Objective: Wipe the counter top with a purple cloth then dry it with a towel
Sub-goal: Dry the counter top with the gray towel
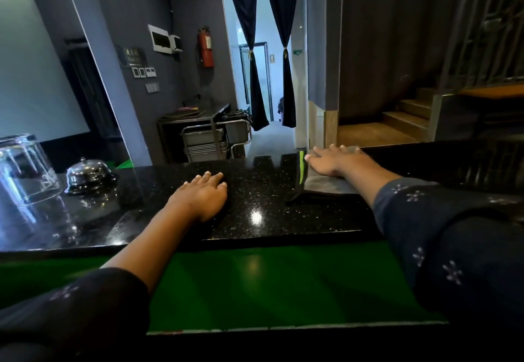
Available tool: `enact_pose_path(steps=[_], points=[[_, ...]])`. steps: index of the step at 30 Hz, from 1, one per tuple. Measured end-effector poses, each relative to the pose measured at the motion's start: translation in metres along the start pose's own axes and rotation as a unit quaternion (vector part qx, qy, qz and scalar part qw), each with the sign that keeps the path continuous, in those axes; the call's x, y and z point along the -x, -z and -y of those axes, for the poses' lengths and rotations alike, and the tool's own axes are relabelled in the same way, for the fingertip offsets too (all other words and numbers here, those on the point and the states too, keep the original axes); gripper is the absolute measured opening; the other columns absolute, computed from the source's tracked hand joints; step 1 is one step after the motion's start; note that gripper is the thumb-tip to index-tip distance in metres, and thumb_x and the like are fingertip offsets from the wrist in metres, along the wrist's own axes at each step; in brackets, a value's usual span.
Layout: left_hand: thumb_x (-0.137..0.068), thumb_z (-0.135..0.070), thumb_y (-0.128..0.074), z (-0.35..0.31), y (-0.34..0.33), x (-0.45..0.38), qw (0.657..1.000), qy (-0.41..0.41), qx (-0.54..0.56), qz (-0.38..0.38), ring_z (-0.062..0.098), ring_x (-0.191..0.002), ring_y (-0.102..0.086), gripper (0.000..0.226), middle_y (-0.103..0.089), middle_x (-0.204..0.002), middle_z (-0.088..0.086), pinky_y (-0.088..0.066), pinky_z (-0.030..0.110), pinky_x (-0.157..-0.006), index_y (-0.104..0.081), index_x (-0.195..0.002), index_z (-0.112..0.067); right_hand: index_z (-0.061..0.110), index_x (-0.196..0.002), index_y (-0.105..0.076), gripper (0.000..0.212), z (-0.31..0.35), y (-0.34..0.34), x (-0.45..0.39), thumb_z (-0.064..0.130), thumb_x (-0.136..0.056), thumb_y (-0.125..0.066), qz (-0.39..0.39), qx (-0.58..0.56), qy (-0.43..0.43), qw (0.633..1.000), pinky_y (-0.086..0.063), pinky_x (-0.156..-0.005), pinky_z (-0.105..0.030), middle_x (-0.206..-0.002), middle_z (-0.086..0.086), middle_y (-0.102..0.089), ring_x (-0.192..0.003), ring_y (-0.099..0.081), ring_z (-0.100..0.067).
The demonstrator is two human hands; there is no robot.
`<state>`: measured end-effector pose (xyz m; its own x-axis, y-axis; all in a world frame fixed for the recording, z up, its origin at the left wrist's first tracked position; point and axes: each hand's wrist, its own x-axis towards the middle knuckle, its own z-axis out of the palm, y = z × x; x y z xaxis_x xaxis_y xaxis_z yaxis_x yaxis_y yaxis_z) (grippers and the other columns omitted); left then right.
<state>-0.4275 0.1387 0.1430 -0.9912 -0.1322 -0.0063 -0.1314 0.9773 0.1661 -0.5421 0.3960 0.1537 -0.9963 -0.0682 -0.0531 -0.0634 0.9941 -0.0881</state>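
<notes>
A glossy black speckled desk (261, 205) spans the view, with an upturned clear glass (24, 168) at nine o'clock, a grey cloth (326, 183) at two o'clock pressed flat under the right hand (336, 161), the left hand (202, 194) resting flat with fingers straight at centre, and a silver bell (89, 176) beside the glass.

The surface (255, 191) is glossy black stone flecked with white. At far left stands an upturned clear glass (25, 168), with a chrome bell (89, 176) just beside it. A grey cloth (326, 183) with a dark, green-striped edge lies right of centre. Both hands lie flat: the left hand (202, 194) on bare stone, the right hand (334, 161) on the cloth.
</notes>
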Motion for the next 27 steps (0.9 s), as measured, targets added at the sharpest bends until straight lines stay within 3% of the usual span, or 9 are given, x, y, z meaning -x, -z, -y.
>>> enact_pose_path(steps=[6,11,17,20,22,25,27], points=[[-0.101,-0.039,-0.018,-0.001,0.006,0.006,1.000,-0.004,0.011,0.002,0.022,-0.147,-0.003,0.053,-0.005,-0.160,0.005,-0.001,0.041,-0.117,-0.012,-0.151,-0.022,0.034,-0.153,-0.008,0.067,0.076,-0.012,0.062,0.065,-0.094,-0.011,0.003,-0.014,0.143,0.990,0.002,-0.117,-0.056,-0.162,-0.009,-0.001,-0.149,-0.001,-0.031],[-0.101,-0.040,-0.017,0.004,0.003,0.002,1.000,-0.013,0.009,0.006,0.023,-0.147,-0.002,0.055,-0.004,-0.160,0.006,0.000,0.043,-0.117,-0.011,-0.151,-0.021,0.043,-0.151,-0.006,0.063,0.051,-0.019,0.117,0.067,-0.094,-0.013,0.020,-0.010,0.221,0.975,0.001,-0.118,-0.049,-0.163,0.003,-0.002,-0.149,-0.002,-0.021],[-0.099,-0.040,-0.017,0.004,-0.005,-0.003,1.000,-0.020,0.010,-0.018,0.023,-0.147,-0.003,0.056,-0.004,-0.160,0.006,-0.001,0.043,-0.117,-0.012,-0.152,-0.021,0.041,-0.152,-0.010,0.062,0.020,-0.009,0.077,0.065,-0.095,-0.015,0.010,-0.024,0.120,0.992,0.000,-0.117,-0.051,-0.162,0.004,-0.004,-0.149,-0.003,-0.022],[-0.099,-0.040,-0.016,0.005,-0.005,-0.001,0.999,-0.026,0.012,-0.018,0.024,-0.147,-0.003,0.057,-0.004,-0.160,0.007,-0.001,0.044,-0.118,-0.013,-0.152,-0.020,0.044,-0.151,-0.011,0.079,0.039,-0.024,0.029,0.081,-0.082,-0.024,0.019,-0.041,0.016,0.999,-0.003,-0.116,-0.058,-0.161,0.004,-0.007,-0.148,-0.003,-0.029],[-0.099,-0.039,-0.016,0.007,-0.004,-0.001,0.999,-0.029,0.013,-0.019,0.025,-0.147,-0.004,0.057,-0.004,-0.160,0.007,-0.002,0.044,-0.118,-0.013,-0.152,-0.019,0.042,-0.151,-0.011,0.085,0.062,-0.029,0.026,0.083,-0.078,-0.024,0.013,-0.040,-0.002,0.999,-0.004,-0.114,-0.060,-0.162,0.000,-0.004,-0.148,-0.002,-0.034],[-0.098,-0.040,-0.016,0.011,-0.004,-0.002,0.999,-0.039,0.005,-0.015,0.027,-0.147,-0.005,0.057,-0.006,-0.160,0.009,-0.003,0.046,-0.118,-0.015,-0.151,-0.018,0.037,-0.153,-0.008,0.066,0.092,-0.025,0.085,0.065,-0.095,-0.020,0.000,-0.025,0.119,0.993,0.000,-0.118,-0.055,-0.163,-0.003,-0.001,-0.149,-0.002,-0.028],[-0.098,-0.041,-0.016,0.011,-0.004,-0.001,0.999,-0.047,0.004,-0.012,0.027,-0.147,-0.005,0.058,-0.006,-0.160,0.010,-0.003,0.046,-0.118,-0.014,-0.151,-0.017,0.043,-0.152,-0.006,0.063,0.080,-0.023,0.127,0.067,-0.094,-0.013,0.000,-0.006,0.171,0.985,0.000,-0.118,-0.051,-0.163,0.000,-0.002,-0.149,-0.002,-0.022]])
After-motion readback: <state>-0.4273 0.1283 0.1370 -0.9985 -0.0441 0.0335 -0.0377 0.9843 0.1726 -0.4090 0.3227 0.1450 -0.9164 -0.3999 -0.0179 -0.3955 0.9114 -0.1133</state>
